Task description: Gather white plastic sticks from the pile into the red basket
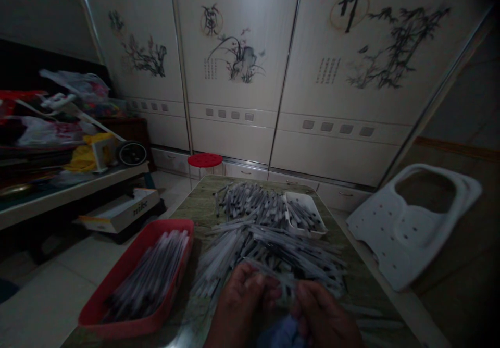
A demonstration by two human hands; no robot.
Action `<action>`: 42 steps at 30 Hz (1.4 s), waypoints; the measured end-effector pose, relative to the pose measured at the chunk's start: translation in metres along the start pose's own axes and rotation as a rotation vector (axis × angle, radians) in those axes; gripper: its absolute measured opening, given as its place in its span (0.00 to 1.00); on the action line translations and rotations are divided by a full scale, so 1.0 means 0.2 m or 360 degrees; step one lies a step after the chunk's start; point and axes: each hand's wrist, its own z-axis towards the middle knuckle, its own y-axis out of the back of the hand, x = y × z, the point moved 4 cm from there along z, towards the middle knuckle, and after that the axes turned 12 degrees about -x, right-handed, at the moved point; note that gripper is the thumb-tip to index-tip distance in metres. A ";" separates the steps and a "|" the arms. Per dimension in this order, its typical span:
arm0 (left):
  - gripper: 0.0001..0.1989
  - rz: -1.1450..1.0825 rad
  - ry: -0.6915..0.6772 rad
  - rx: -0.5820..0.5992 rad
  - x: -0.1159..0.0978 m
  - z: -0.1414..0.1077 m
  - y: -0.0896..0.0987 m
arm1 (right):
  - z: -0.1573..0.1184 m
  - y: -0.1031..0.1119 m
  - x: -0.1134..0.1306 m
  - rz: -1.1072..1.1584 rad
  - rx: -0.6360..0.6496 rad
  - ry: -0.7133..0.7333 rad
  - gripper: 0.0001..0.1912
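Note:
My left hand (pixel 250 290) and my right hand (pixel 318 309) are closed close together above the near part of the table. Between them they pinch a slim translucent pen (pixel 269 270), lying almost level; its details are dim. Just beyond the hands spreads a big heap of similar pens (pixel 250 204) with clear barrels and dark ends. A white tray (pixel 287 215) at the heap's far right holds more of them. To the left, a red plastic basket (pixel 177 280) contains a slanted stack of pens (pixel 152 275).
The table (pixel 199 194) has a greenish marbled top. A red stool (pixel 205 160) stands beyond it, before painted wardrobe doors (pixel 234 98). At right leans a white perforated plastic seat (pixel 406 233). On the left are a cluttered bench (pixel 97 181) and an open box (pixel 121 212) beneath.

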 end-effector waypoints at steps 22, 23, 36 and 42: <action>0.15 0.2604 -0.1142 -0.0081 -0.03 -0.02 -0.11 | 0.20 0.34 -0.02 -0.0323 -0.0302 0.0169 0.19; 0.15 0.2677 -0.1122 -0.0081 -0.02 -0.02 -0.13 | 0.20 0.34 -0.02 -0.0319 -0.0289 0.0172 0.20; 0.18 0.2864 -0.1049 -0.0161 -0.03 -0.04 -0.19 | 0.19 0.41 0.02 -0.0270 -0.0345 0.0137 0.20; 0.13 0.2792 -0.1067 0.0038 -0.01 -0.04 -0.19 | 0.19 0.42 0.02 -0.0191 -0.0324 0.0118 0.20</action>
